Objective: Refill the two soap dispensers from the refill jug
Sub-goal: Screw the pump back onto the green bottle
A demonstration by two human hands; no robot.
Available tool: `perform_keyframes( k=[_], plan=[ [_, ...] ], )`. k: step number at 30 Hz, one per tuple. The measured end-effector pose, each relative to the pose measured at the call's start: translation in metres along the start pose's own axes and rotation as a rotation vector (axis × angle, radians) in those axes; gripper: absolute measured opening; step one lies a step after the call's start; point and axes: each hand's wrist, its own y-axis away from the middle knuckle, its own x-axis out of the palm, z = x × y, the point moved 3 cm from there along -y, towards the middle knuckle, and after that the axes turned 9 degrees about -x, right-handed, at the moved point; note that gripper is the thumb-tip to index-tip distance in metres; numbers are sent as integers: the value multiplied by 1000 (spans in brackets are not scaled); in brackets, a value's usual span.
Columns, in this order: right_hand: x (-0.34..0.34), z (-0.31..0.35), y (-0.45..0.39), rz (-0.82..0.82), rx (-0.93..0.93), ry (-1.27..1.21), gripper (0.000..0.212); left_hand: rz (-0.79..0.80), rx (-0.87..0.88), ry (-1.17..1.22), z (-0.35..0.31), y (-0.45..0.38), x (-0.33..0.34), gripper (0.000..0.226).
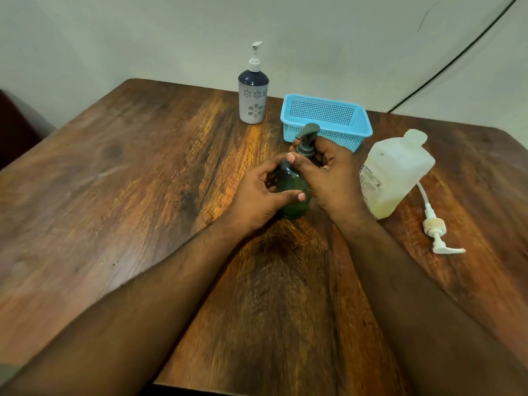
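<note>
A dark green dispenser bottle [294,190] stands upright in the middle of the wooden table [143,181]. My left hand [257,192] wraps its body from the left. My right hand [328,172] pinches the grey pump collar [306,138] at the bottle's neck. A second dispenser [253,95], white with a navy top and a white pump, stands at the table's far edge. The translucent refill jug [394,172], holding a little yellowish liquid at its bottom, stands to the right with a cap on.
A loose white pump with its tube [434,227] lies on the table right of the jug. An empty blue plastic basket [328,118] sits behind my hands. A black cable [457,58] runs down the wall at the right.
</note>
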Motion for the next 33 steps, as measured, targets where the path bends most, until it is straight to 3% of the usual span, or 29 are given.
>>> perform_keyframes(
  k=[5,9,11,14,16,20,24,28,33],
  plan=[
    [2,10,2,-98,-61,156,27,-152,76,-89,-4,11,13,75],
    [-1,10,1,-17,19,56,22,-170,86,-85,-4,12,12,75],
    [-1,9,2,42,91,3,28,-159,85,-111,-4,7,10,71],
    [-6,9,2,19,182,-83,45,-72,36,-78,-8,2,11,84],
    [-13,12,-6,-23,168,-15,49,-1,-12,-42,-16,0,12,93],
    [-37,25,-33,-93,140,31,51,83,-92,38,-28,-26,1,88],
    [-67,55,-79,-126,2,89,43,32,-145,86,-45,-68,-7,103],
    [-91,69,-135,-66,-36,95,44,15,-98,-106,-71,-116,9,82],
    [-108,35,-187,34,22,126,46,62,-46,-420,-86,-177,38,76]
  ],
)
